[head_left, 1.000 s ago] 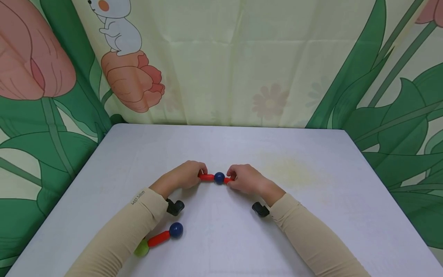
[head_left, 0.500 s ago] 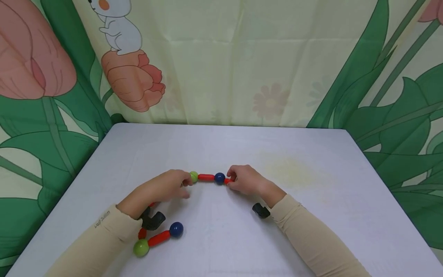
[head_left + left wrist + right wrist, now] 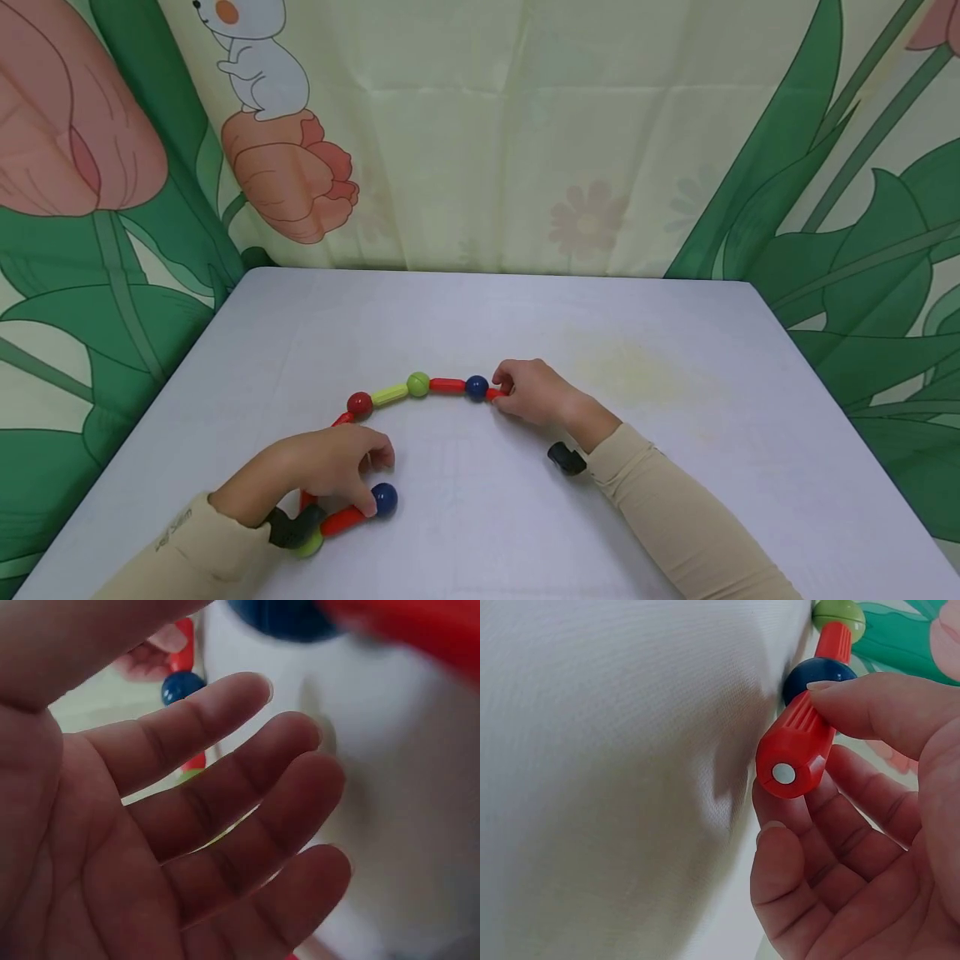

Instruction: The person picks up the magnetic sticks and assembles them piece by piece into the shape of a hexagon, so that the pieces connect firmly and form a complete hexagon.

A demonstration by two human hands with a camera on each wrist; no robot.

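A curved chain of magnetic sticks and balls lies on the table. In the head view it runs from my right hand through a blue ball, a red stick, a green ball, a yellow-green stick and a red ball, then passes partly under my left hand. In the right wrist view my right thumb and fingers pinch the end red stick, its silvery tip bare. My left fingers are loosely spread, the thumb beside another blue ball and red stick; contact is unclear.
A white cloth covers the table, whose far edge meets a printed curtain with flowers and a rabbit. Dark wrist cameras sit under both wrists. A green ball at the near left is partly hidden by the left one.
My left hand has let go of the far part of the chain and moved left and nearer, to the near blue ball. My right hand keeps its pinch in place.
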